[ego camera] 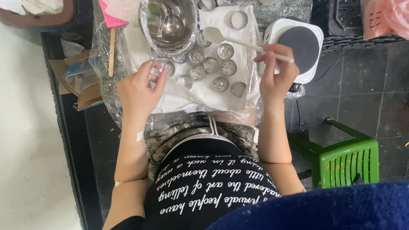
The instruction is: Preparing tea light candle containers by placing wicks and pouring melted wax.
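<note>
Your right hand (276, 74) pinches the white spoon (237, 40) near its handle end; its long axis slants away, bowl pointing toward the steel pot (170, 19). Your left hand (139, 88) grips a small foil cup (160, 67).

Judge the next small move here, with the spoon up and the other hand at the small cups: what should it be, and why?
Probably lower the white spoon, held in the right hand, toward the small metal cup that the left hand pinches. The spoon's bowl hangs beside the steel pot, above the row of small tins, so filling looks next.
</note>
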